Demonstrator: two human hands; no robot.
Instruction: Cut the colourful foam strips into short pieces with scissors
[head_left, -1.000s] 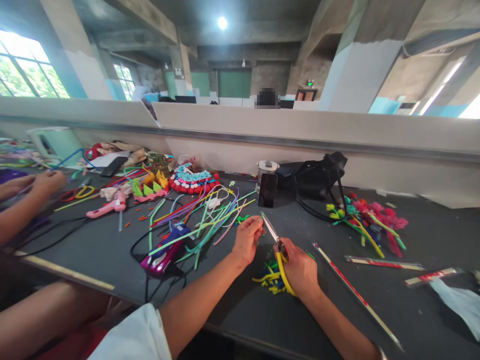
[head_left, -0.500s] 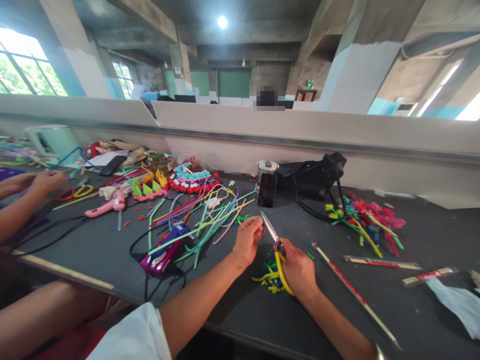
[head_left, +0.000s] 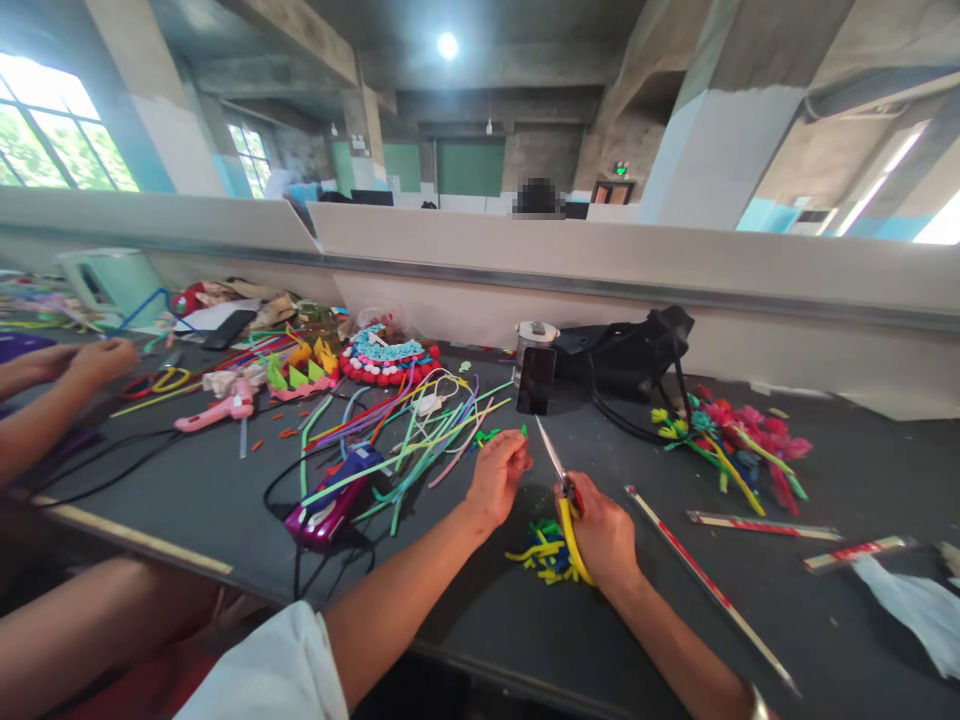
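My left hand is closed in a pinch on a small green pipe cleaner piece, whose tip shows above the fingers. My right hand grips a pair of scissors by the yellow handles, blades pointing up and away. The blades look closed and stand just right of the green piece, apart from it. On the dark table below both hands lies a pile of short yellow, green and blue cut pieces. More green bits lie behind my left hand.
Long pipe cleaners, a purple device and a pink glue gun lie left. A phone leans on a jar, near a black bag. Fuzzy flowers and wrapped sticks lie right. A co-worker's hands are far left.
The scissors have moved right and slightly down, away from the green piece in my left hand. My left hand has stayed nearly in place.
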